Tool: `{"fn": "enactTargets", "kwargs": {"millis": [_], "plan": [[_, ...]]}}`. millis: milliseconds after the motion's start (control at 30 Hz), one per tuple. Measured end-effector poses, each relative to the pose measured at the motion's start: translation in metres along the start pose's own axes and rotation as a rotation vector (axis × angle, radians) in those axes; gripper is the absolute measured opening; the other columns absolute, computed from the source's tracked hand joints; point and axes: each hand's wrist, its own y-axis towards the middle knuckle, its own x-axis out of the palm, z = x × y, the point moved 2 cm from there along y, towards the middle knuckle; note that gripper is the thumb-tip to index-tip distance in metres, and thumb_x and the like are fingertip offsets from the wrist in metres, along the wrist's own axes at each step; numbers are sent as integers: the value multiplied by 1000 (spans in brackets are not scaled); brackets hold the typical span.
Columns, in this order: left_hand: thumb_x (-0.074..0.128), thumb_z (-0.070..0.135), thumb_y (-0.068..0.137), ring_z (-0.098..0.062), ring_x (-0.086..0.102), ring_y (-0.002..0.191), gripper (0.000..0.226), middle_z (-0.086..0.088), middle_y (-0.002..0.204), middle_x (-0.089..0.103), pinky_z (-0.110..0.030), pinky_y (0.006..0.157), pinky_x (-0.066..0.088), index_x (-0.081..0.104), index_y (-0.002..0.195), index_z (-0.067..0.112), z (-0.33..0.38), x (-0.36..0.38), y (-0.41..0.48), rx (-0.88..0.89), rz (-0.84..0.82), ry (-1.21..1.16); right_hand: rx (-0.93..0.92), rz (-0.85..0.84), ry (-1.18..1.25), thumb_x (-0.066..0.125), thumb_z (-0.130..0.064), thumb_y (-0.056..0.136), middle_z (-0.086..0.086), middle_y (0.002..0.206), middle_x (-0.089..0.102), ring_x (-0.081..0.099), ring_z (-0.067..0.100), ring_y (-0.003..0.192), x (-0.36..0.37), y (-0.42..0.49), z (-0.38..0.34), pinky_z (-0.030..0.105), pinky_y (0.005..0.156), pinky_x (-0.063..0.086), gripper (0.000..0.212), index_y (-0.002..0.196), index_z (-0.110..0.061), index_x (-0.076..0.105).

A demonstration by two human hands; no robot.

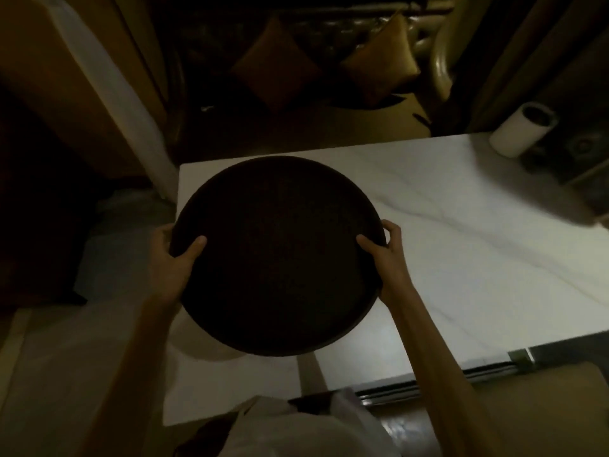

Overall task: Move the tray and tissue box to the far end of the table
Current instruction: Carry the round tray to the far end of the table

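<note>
A large round dark tray (276, 255) is held above the left part of the white marble table (445, 232). My left hand (174, 258) grips its left rim, thumb on top. My right hand (387, 255) grips the right rim the same way. The tray is empty. A tissue box does not show itself clearly; a dark box-like object (583, 159) sits at the table's far right corner, too dim to identify.
A white paper roll (519, 133) stands at the far right corner of the table. A sofa with two cushions (329, 67) lies beyond the far edge. A white plastic bag (296, 430) sits near me at the bottom.
</note>
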Motion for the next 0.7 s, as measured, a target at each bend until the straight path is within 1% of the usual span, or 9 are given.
{"fn": "enactTargets", "kwargs": {"millis": [100, 167, 267, 367, 433, 500, 567, 633, 700], "plan": [[68, 25, 88, -19, 53, 111, 55, 0, 127, 47, -37, 88, 49, 39, 135, 17, 16, 33, 2, 7, -92, -50, -34, 63, 19, 65, -13, 92, 2, 119, 58, 64, 23, 103, -30, 6, -4, 29, 70, 61, 53, 136, -25, 38], [67, 26, 89, -17, 56, 105, 52, 1, 125, 48, -32, 81, 51, 39, 132, 21, 24, 62, 0, 6, -154, -60, -35, 89, 34, 65, -13, 92, -1, 117, 58, 64, 22, 103, -60, 13, -4, 27, 68, 61, 54, 137, -24, 38], [66, 29, 89, -9, 59, 100, 46, 6, 117, 52, -26, 74, 50, 42, 127, 22, 40, 120, -5, 17, -171, -46, -32, 135, 45, 66, -15, 91, -4, 115, 56, 63, 21, 102, -112, 34, -10, 25, 66, 60, 53, 136, -26, 39], [63, 34, 90, -9, 60, 98, 45, 8, 108, 56, -30, 76, 53, 43, 127, 19, 56, 196, -14, 5, -172, -21, 4, 174, 54, 67, -18, 91, -1, 120, 55, 62, 26, 107, -179, 67, -13, 35, 77, 60, 49, 131, -30, 41], [62, 36, 91, -11, 62, 96, 43, 6, 106, 57, -33, 78, 55, 44, 125, 18, 71, 256, -21, 7, -169, 10, 11, 205, 73, 68, -18, 90, 4, 123, 56, 63, 29, 107, -230, 89, -24, 39, 80, 60, 47, 128, -31, 43], [62, 39, 90, -18, 64, 99, 41, 1, 108, 59, -40, 82, 57, 46, 123, 19, 81, 317, -28, -13, -200, 35, 18, 250, 70, 70, -17, 89, 8, 123, 57, 65, 31, 105, -284, 104, -32, 42, 81, 60, 46, 125, -29, 45], [63, 41, 89, -25, 64, 103, 41, -5, 114, 61, -46, 86, 57, 46, 122, 21, 96, 379, -36, -34, -261, 38, 0, 349, 75, 70, -16, 88, 11, 121, 58, 66, 30, 101, -340, 113, -43, 44, 81, 60, 44, 122, -28, 47], [64, 42, 88, -28, 62, 108, 41, -8, 122, 60, -48, 89, 55, 46, 121, 24, 109, 438, -43, -61, -324, 30, -23, 419, 71, 69, -15, 88, 8, 116, 59, 67, 27, 97, -392, 119, -59, 41, 79, 60, 43, 122, -26, 47], [65, 43, 87, -28, 59, 114, 49, -7, 130, 56, -50, 94, 53, 45, 127, 23, 121, 486, -56, -59, -375, 36, -7, 478, 47, 68, -15, 89, 2, 111, 59, 66, 24, 95, -435, 117, -71, 40, 79, 60, 42, 123, -25, 46]]}}
